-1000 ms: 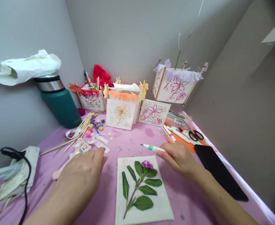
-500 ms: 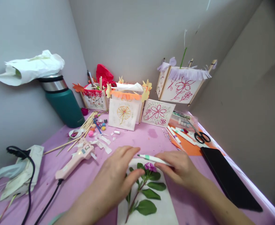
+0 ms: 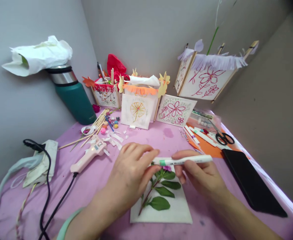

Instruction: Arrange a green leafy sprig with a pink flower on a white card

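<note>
The right hand (image 3: 203, 176) grips the marker (image 3: 198, 159) mid-barrel, seemingly steadying it; the left hand (image 3: 134, 168) curls at its tip (image 3: 156, 162), grasp unclear; the sprig (image 3: 163, 192) lies flat, apparently needing no hold.

1. Centre: sprig (image 3: 159, 203) on canvas (image 3: 172, 216), marker (image 3: 178, 161) above its twelve o'clock edge.
2. Ten o'clock from there: glue gun (image 3: 88, 159).
3. Between ten and eleven: bottle (image 3: 75, 100), paper bundle (image 3: 43, 55) on top.
4. Between one and two: scissors (image 3: 217, 135).
5. Three: flat slab (image 3: 253, 181).
</note>
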